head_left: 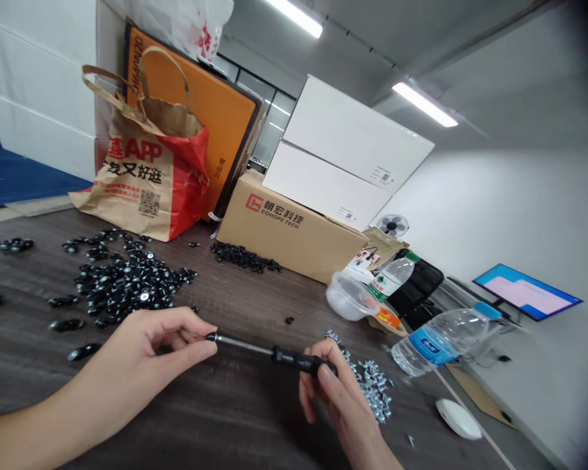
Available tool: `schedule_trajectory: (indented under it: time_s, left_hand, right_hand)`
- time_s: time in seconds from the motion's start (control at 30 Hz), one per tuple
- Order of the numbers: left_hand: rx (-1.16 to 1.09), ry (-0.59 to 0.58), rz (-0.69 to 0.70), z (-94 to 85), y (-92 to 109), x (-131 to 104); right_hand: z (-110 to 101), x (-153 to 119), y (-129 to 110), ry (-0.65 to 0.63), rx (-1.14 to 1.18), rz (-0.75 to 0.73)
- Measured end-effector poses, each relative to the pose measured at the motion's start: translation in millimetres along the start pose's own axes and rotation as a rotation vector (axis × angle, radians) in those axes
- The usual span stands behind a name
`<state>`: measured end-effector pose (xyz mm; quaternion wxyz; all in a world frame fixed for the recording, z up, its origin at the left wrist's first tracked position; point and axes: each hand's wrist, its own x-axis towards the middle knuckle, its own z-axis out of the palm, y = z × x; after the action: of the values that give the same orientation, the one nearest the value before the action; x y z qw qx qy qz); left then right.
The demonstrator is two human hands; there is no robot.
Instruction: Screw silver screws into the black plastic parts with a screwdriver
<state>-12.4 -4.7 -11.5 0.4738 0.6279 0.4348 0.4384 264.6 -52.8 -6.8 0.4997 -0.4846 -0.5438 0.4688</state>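
Over the dark wooden table (215,418), my right hand (336,385) grips a screwdriver (294,359) by its black handle, thumb on top. The metal shaft points left, its tip meeting a small black part (210,337) pinched between the thumb and fingers of my left hand (161,349). Most of that part is covered by the fingertips. Beyond my left hand lies a large heap of small black parts (122,281) with shiny metal centres. Silver screws (372,388) are scattered in a pile beside and behind my right hand.
A smaller pile of black pieces (245,256) lies before a cardboard box (284,228). At the back left stands a paper bag (142,170). To the right are a plastic tub (350,297), a water bottle (441,339), a green-capped bottle (394,274) and a white mouse-like object (458,419).
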Motion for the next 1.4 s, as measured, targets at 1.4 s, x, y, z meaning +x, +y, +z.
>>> schedule_trajectory:
  time_s: [1.4]
  left_hand:
    - [0.074,-0.045,0.061,1.0,-7.9,-2.3]
  right_hand:
    - [-8.7,3.1,0.1,0.035,-0.053,-0.045]
